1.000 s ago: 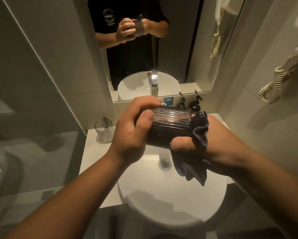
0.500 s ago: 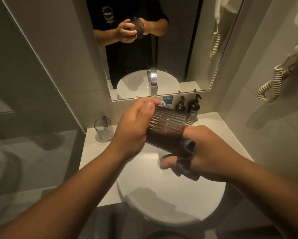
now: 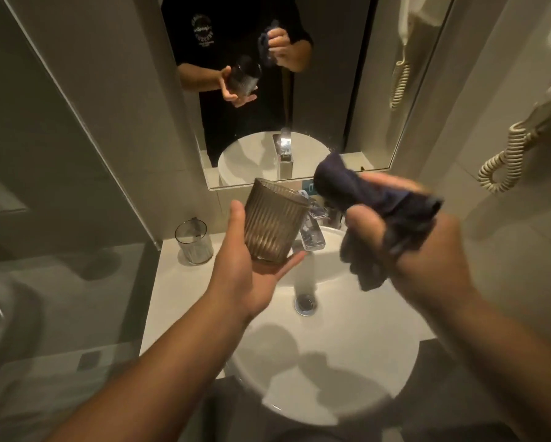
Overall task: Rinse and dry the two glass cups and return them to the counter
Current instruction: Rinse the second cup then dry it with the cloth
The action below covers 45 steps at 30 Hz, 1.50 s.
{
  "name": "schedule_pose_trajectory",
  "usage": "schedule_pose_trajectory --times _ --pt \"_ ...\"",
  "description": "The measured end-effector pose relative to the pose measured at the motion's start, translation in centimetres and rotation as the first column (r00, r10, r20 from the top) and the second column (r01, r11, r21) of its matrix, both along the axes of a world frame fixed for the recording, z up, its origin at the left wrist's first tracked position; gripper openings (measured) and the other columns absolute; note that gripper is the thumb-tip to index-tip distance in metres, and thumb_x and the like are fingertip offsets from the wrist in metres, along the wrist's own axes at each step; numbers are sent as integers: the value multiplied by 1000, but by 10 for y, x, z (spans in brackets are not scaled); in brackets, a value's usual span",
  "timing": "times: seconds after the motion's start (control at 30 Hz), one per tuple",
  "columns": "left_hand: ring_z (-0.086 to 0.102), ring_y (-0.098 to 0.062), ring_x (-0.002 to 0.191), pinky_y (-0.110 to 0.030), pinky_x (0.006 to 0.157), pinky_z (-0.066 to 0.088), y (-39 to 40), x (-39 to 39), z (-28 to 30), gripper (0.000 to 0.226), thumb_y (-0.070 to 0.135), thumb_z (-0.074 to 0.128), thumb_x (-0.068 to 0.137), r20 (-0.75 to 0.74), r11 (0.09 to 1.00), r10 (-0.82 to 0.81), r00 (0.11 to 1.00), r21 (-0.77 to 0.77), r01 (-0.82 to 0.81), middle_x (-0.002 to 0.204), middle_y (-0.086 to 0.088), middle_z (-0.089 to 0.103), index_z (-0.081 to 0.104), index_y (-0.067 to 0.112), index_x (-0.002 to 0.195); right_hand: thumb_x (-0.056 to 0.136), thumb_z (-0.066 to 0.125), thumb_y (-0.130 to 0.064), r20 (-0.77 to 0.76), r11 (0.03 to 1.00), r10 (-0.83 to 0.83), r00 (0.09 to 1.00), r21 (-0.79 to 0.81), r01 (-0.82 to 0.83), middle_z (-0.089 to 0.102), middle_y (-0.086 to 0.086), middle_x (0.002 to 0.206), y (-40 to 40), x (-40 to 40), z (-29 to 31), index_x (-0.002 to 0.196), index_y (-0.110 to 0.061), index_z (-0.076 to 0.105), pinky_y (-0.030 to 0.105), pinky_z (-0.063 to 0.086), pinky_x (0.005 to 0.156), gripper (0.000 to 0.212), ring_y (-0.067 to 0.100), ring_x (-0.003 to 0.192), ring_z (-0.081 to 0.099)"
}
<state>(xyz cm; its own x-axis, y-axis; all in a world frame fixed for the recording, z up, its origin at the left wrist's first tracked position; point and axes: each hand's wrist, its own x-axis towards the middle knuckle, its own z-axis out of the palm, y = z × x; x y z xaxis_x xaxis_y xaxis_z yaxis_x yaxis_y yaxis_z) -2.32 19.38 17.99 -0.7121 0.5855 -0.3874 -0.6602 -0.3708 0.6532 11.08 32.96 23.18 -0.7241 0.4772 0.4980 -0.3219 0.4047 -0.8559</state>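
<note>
Where the cloth was pressed to the glass half a second ago, the right hand [image 3: 427, 250] has now pulled away, clutching the dark cloth [image 3: 373, 199], somewhat blurred. The ribbed smoky cup [image 3: 274, 221] stands upright, cradled in the left hand [image 3: 245, 266] above the sink [image 3: 331, 346]. The second cup [image 3: 194, 240] sits on the counter [image 3: 162, 298] by the wall, and the tap [image 3: 312, 231] runs just behind.

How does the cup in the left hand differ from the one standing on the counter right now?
The held cup looks smoky brown; the counter cup looks clear and paler. The held cup rests tilted in the left hand over the basin; the counter cup stands upright, untouched, on the counter near the wall. The held cup appears larger, though it is nearer the camera. Both are ribbed glass tumblers with mouths up.
</note>
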Motion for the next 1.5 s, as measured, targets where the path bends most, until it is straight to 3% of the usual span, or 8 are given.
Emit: schedule_pose_trajectory --times 0.13,0.37,0.53,0.67,0.87,1.1,1.27,1.5 --pt "70 -27 111 -39 82 61 5 17 1 64 67 55 86 -127 977 -154 980 128 170 127 -14 69 67 19 128 82 75 -20 -25 685 -125 992 721 105 43 24 142 -13 -7 -29 127 3 53 47 38 110 55 37 135 40" --pt "65 -35 118 -43 80 59 -5 2 11 59 46 48 90 -412 939 -341 845 -120 321 134 -20 63 48 16 141 71 47 -82 271 836 111 956 494 -238 9 1 161 -9 0 -13 144 -13 33 44 21 118 101 19 149 6" --pt "57 -39 127 -55 102 51 3 5 21 71 65 47 88 -487 944 -329 809 -140 300 138 -22 59 51 16 140 89 53 -37 -10 920 -141 990 368 135 43 6 137 -30 -12 -9 97 -15 56 37 40 103 24 15 134 39" --pt "66 -20 119 -38 94 54 12 13 24 74 78 42 80 -476 969 -247 844 -140 204 126 -6 71 65 27 130 92 52 -27 -67 729 -179 982 661 178 26 17 153 -38 -23 -22 143 -9 31 48 31 113 58 32 144 25" --pt "62 -27 126 -45 108 45 14 13 19 81 79 33 87 -415 985 -175 893 -71 160 130 -12 69 64 19 132 99 41 -23 -107 607 -174 979 771 192 34 17 149 -47 -23 -31 139 -6 36 54 31 112 44 36 144 23" --pt "76 -22 89 -37 71 62 10 11 18 72 78 26 89 -467 988 -153 871 -78 132 97 -5 78 78 28 95 101 30 -30 66 993 -53 996 106 45 39 -6 151 -45 -29 -22 149 -30 23 32 33 113 49 9 138 36" --pt "71 -30 108 -41 81 60 4 7 26 84 79 22 89 -420 966 -250 873 -44 255 118 -13 74 74 19 115 98 34 -32 8 947 103 995 -307 -96 65 9 107 -40 -29 -17 145 -34 36 38 53 81 47 15 93 61" --pt "68 -18 96 -45 90 57 10 12 32 45 72 34 85 -633 981 -29 774 -167 -99 89 9 72 68 43 94 99 33 -19 -36 883 -207 978 422 203 22 10 156 -46 -27 -17 147 -6 20 37 20 119 52 21 147 18"
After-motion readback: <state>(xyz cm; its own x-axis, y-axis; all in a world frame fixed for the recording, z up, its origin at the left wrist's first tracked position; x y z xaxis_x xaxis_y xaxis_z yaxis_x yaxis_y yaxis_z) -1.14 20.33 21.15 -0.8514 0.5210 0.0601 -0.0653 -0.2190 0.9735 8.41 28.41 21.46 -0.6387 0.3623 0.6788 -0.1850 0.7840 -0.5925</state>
